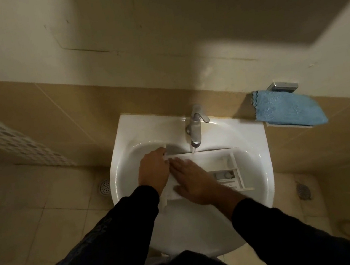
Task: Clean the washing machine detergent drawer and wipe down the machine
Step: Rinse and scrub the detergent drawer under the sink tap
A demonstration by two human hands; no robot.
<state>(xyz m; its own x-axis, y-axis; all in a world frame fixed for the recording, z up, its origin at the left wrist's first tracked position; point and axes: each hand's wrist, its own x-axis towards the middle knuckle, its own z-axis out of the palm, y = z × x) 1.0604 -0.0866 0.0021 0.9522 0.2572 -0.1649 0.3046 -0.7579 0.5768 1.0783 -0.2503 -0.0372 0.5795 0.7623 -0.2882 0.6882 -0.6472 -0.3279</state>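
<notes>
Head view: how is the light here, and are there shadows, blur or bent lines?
Head view: dim, warm light; a broad dark shadow crosses the upper wall; the white sink and detergent drawer are brightest; both hands, left hand and right hand, look soft; wide-angle lens bends wall and floor lines near the edges.

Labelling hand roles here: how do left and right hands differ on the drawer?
The left hand curls around the detergent drawer's left end; the right hand lies flat, fingers spread, on the drawer's top. The left hand sits nearer the tap; the right hand sits nearer the person. Both wear dark sleeves and touch the drawer over the sink.
</notes>
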